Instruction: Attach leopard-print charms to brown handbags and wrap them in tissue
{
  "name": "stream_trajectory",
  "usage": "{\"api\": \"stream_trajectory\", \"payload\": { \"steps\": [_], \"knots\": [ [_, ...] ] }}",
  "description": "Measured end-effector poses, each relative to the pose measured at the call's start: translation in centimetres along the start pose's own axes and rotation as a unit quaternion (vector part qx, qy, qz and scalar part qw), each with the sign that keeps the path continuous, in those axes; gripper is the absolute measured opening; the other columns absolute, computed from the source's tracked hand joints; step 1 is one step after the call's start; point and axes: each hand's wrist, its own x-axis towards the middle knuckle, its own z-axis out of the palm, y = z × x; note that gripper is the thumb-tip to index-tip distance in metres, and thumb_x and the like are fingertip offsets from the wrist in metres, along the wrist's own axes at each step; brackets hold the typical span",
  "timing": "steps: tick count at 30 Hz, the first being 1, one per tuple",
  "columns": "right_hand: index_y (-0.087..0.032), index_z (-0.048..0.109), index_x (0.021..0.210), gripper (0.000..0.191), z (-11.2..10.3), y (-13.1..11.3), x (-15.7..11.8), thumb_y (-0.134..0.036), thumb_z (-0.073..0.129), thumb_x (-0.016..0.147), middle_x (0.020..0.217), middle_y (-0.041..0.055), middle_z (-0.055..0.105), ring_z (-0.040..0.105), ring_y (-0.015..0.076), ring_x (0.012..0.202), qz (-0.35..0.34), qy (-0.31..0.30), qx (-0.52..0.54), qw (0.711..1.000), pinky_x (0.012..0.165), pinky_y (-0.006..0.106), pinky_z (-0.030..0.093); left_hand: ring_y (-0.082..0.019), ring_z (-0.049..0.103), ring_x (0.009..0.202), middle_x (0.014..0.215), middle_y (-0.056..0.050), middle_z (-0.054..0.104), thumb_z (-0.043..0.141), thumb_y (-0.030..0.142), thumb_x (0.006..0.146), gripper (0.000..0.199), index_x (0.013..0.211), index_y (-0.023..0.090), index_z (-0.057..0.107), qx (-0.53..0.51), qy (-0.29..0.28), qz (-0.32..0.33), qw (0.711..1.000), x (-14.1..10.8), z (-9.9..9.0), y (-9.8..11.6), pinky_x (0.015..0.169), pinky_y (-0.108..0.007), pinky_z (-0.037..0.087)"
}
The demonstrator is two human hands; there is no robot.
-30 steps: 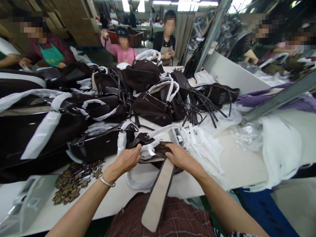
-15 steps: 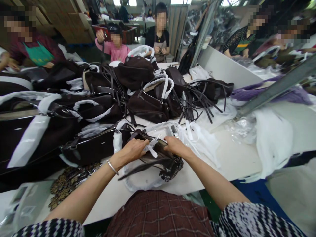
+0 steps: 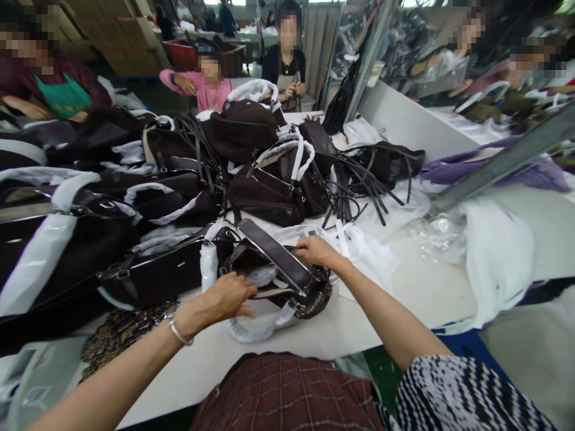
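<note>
A dark brown handbag [image 3: 321, 305] lies on the white table right in front of me, its mouth open toward me. My left hand [image 3: 229, 297] grips the near left rim, fingers over the edge and thumb below. On the far right rim, my right hand [image 3: 318, 251] pinches the bag's edge; its fingertips are partly hidden. A wide dark leather strap [image 3: 276, 251] lies slantwise across the opening. Clear plastic wrap [image 3: 262, 275] shows inside. A plastic-wrapped handle [image 3: 258, 331] curves onto the table at the near side.
Several dark handbags [image 3: 265, 194] with wrapped handles pile up ahead and left. Loose dark straps [image 3: 345, 197] hang at centre. White plastic sheets [image 3: 498, 257] lie right, near a slanted metal post [image 3: 485, 164]. Metal hardware [image 3: 121, 338] and a clear bin [image 3: 42, 377] are at left. Co-workers stand across the table.
The white tag with a metal clip at my left hand is out of sight. My left hand has moved down and left to the near rim. The strap now lies across the opening.
</note>
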Motion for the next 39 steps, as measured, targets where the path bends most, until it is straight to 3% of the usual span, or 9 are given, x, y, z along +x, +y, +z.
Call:
{"api": "stream_trajectory", "payload": {
  "steps": [7,11,14,17,20,24,27,34,39],
  "knots": [
    [-0.028,0.077,0.097,0.025,-2.8,-2.5,1.9,-0.034,0.057,0.084,0.092,0.0019,0.075,0.066,0.0193,0.087,-0.043,0.023,-0.056,0.997,0.069,0.024,0.039,-0.022,0.060,0.112,0.098,-0.005,0.072,0.042,0.030,0.097,0.025,0.094,0.023,0.066,-0.036,0.177,-0.133,0.974,-1.9,-1.1,-1.8,0.115,-0.049,0.025],
    [-0.025,0.076,0.092,0.021,-1.9,-2.3,1.9,-0.028,0.059,0.081,0.094,0.0027,0.075,0.066,0.0193,0.089,-0.007,0.037,-0.083,0.996,0.071,0.023,0.041,-0.021,0.063,0.104,0.090,-0.003,0.071,0.045,0.027,0.096,0.022,0.086,0.021,0.064,-0.034,0.143,-0.132,0.980,0.1,0.5,-0.7,0.119,-0.055,0.016],
    [-0.023,0.076,0.091,0.021,-1.2,-0.7,0.3,-0.025,0.057,0.082,0.091,0.0019,0.075,0.065,0.0178,0.087,-0.018,0.052,0.001,0.998,0.076,0.024,0.044,-0.023,0.057,0.120,0.113,-0.007,0.069,0.048,0.026,0.095,0.016,0.097,0.021,0.063,-0.050,0.208,-0.133,0.968,0.8,0.8,1.1,0.120,-0.055,0.014],
    [-0.020,0.073,0.100,0.025,-1.0,0.9,-3.3,-0.032,0.056,0.086,0.099,0.0033,0.073,0.065,0.0175,0.089,-0.032,0.134,0.125,0.983,0.083,0.028,0.048,-0.025,0.044,0.135,0.141,-0.012,0.053,0.049,0.029,0.095,0.029,0.124,0.022,0.052,-0.108,0.360,-0.232,0.897,-1.0,2.2,2.7,0.119,-0.052,0.022],
    [-0.020,0.068,0.110,0.029,-0.5,1.8,-8.6,-0.036,0.058,0.088,0.109,0.0064,0.070,0.065,0.0194,0.094,-0.006,0.270,0.170,0.948,0.086,0.033,0.051,-0.027,0.036,0.141,0.149,-0.017,0.040,0.053,0.037,0.092,0.057,0.143,0.021,0.032,-0.218,0.439,-0.369,0.789,-3.6,6.5,3.4,0.117,-0.051,0.030],
    [-0.024,0.066,0.112,0.024,2.6,2.2,-15.0,-0.028,0.054,0.092,0.113,0.0080,0.068,0.063,0.0225,0.106,-0.087,0.322,0.125,0.934,0.097,0.041,0.050,-0.033,0.032,0.144,0.154,-0.020,0.032,0.065,0.041,0.083,0.084,0.149,0.023,0.017,-0.419,0.319,-0.421,0.738,-4.3,13.7,3.1,0.112,-0.056,0.036],
    [-0.026,0.059,0.128,0.040,5.5,1.7,-16.5,-0.019,0.054,0.089,0.134,0.0100,0.058,0.051,0.0258,0.127,-0.184,0.271,0.036,0.944,0.107,0.048,0.043,-0.031,0.038,0.141,0.153,-0.021,0.036,0.062,0.039,0.085,0.078,0.148,0.023,0.018,-0.524,0.260,-0.403,0.703,-2.3,15.9,2.7,0.106,-0.050,0.043],
    [-0.024,0.060,0.129,0.043,8.1,1.2,-14.7,-0.016,0.053,0.087,0.129,0.0110,0.063,0.054,0.0272,0.125,-0.176,0.222,-0.051,0.958,0.105,0.051,0.045,-0.021,0.065,0.101,0.109,-0.012,0.068,0.063,0.041,0.079,0.040,0.108,0.013,0.060,-0.642,0.202,-0.358,0.648,-2.3,12.3,2.5,0.081,-0.031,0.051],
    [-0.051,0.063,0.118,0.046,9.9,4.4,-13.7,-0.030,0.065,0.077,0.100,0.0047,0.074,0.071,0.0305,0.095,-0.246,0.321,-0.008,0.914,0.078,0.050,0.060,-0.013,0.059,0.057,0.064,-0.002,0.064,0.080,0.028,0.057,0.026,0.071,0.011,0.065,-0.797,0.063,-0.217,0.560,-5.3,6.4,2.8,0.057,-0.023,0.045]
  ]
}}
